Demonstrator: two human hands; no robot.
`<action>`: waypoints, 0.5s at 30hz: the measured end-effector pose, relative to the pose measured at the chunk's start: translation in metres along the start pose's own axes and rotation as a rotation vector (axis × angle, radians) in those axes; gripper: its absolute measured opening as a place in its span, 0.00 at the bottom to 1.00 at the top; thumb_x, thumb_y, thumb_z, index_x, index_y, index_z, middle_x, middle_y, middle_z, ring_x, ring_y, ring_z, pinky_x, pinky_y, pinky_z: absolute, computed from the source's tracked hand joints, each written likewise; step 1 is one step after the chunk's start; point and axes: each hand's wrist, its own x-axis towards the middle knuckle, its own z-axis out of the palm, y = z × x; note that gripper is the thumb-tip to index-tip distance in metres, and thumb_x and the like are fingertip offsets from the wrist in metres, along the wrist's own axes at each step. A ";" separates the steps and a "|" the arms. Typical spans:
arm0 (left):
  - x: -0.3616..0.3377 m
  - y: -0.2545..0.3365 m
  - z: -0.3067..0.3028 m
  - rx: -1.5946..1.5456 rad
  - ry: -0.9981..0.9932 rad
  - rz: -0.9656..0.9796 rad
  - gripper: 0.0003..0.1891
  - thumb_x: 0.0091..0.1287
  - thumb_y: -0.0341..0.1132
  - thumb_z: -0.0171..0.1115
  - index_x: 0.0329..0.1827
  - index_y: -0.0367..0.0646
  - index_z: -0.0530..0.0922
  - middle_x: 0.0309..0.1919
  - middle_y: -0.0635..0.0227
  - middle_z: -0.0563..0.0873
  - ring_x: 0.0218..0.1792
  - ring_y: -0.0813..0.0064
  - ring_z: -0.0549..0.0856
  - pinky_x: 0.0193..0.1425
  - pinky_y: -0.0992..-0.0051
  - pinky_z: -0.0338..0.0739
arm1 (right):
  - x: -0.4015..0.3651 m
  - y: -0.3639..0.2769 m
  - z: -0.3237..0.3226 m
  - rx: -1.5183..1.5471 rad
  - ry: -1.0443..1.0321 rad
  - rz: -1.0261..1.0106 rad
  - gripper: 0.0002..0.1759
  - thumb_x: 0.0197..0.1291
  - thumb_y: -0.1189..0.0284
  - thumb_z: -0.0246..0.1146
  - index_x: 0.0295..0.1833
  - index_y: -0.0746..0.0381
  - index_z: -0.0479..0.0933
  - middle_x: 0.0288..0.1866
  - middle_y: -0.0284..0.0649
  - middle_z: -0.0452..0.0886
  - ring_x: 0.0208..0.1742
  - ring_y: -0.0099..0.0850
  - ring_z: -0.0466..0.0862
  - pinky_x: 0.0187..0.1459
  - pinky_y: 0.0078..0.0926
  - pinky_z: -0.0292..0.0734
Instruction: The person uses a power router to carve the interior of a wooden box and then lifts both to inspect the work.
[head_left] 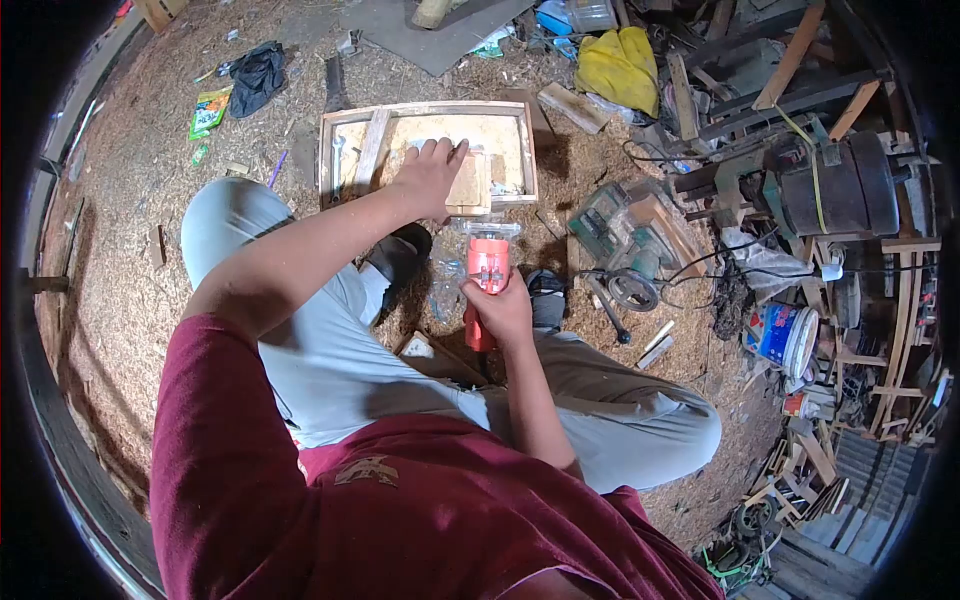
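Note:
My right hand [507, 312] is wrapped round a red trim router [488, 254] with a clear base. The router lies lengthwise in front of me, its base pointing away, right at the near edge of the wood. My left hand [432, 178] grips the left side of a small rectangular wooden board [468, 188], fingers over its far part and thumb by its near edge. Under that board is a shallow wooden frame [345, 113] with a crosspiece and sawdust inside. A metal wrench-like tool [337, 160] lies in the frame's left end.
Sawdust covers the ground [130, 300]. To my right sit a green power tool [610, 222], a dark motor-like machine [835, 185], black cables and a paint bucket [785, 335]. A yellow bag [620, 72] and wood scraps lie beyond. At far left is a black plastic bag [256, 78].

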 end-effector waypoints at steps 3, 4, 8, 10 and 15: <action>0.000 0.000 0.003 0.011 0.018 -0.003 0.78 0.45 0.49 0.94 0.96 0.38 0.48 0.78 0.50 0.70 0.80 0.49 0.71 0.84 0.52 0.69 | -0.001 -0.003 0.001 0.021 -0.009 -0.020 0.32 0.53 0.54 0.85 0.54 0.65 0.84 0.45 0.48 0.94 0.46 0.40 0.95 0.52 0.40 0.88; 0.000 0.000 0.005 0.016 0.029 -0.005 0.78 0.45 0.50 0.94 0.96 0.38 0.49 0.78 0.51 0.70 0.80 0.49 0.71 0.83 0.52 0.69 | -0.001 -0.003 0.000 0.023 -0.014 -0.020 0.32 0.53 0.54 0.85 0.55 0.65 0.84 0.45 0.48 0.94 0.46 0.40 0.95 0.52 0.40 0.88; 0.002 -0.002 0.015 0.053 0.084 0.014 0.77 0.46 0.51 0.93 0.95 0.35 0.49 0.75 0.52 0.71 0.76 0.52 0.72 0.78 0.53 0.70 | -0.002 -0.011 -0.001 0.019 -0.033 0.038 0.31 0.54 0.55 0.85 0.55 0.64 0.84 0.44 0.47 0.94 0.45 0.40 0.95 0.51 0.41 0.88; 0.002 -0.001 0.014 0.050 0.080 0.012 0.77 0.46 0.51 0.92 0.95 0.35 0.48 0.75 0.51 0.71 0.76 0.52 0.72 0.78 0.54 0.70 | -0.001 -0.007 0.001 0.011 -0.011 0.031 0.31 0.53 0.55 0.85 0.54 0.65 0.84 0.44 0.47 0.94 0.44 0.40 0.95 0.51 0.41 0.88; 0.001 -0.001 0.015 0.052 0.074 -0.006 0.76 0.47 0.51 0.93 0.95 0.36 0.49 0.76 0.52 0.71 0.77 0.51 0.72 0.80 0.53 0.69 | -0.003 -0.012 0.001 0.036 -0.018 0.048 0.33 0.52 0.54 0.85 0.55 0.65 0.83 0.44 0.48 0.94 0.45 0.41 0.95 0.52 0.41 0.88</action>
